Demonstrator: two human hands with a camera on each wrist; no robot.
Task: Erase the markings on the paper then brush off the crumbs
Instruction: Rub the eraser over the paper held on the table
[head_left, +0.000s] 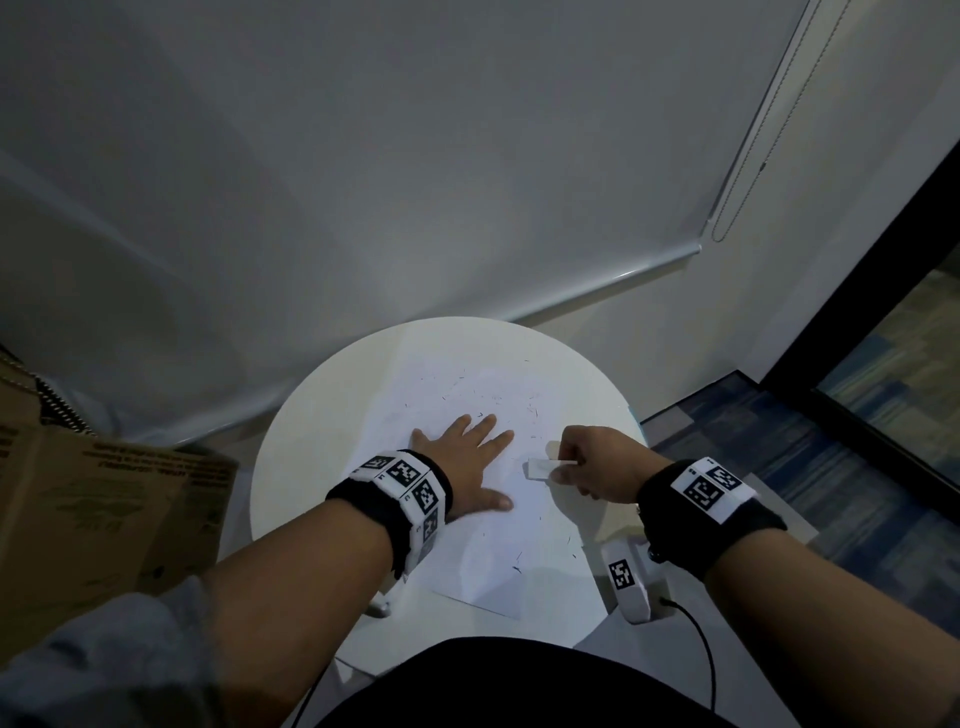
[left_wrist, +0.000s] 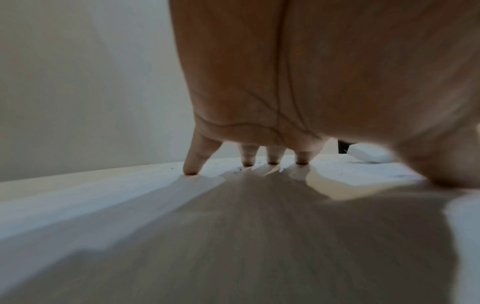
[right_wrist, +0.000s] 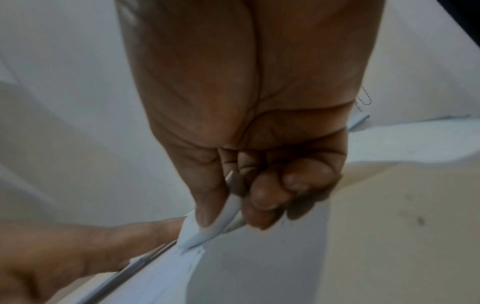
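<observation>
The paper (head_left: 498, 530) lies mid-table (head_left: 311, 415), reaching its near edge. Crumbs (head_left: 488, 395) dot the sheet toward the far edge, so erasing looks largely done, though faint marks may remain; brushing is left. The left hand (head_left: 462, 467) presses the sheet, fingers flat and spread. The right hand (head_left: 592, 462) pinches the eraser (head_left: 545, 466) just above the paper. A carton (head_left: 104, 509) beside the table's left edge hides its contents.

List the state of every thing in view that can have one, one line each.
left hand: spread flat, pressing the paper down
right hand: pinches the eraser
eraser: held, tip at the paper
paper: flat on the round table, strewn with dark crumbs
round table: bears the paper
cardboard box: flap open
</observation>
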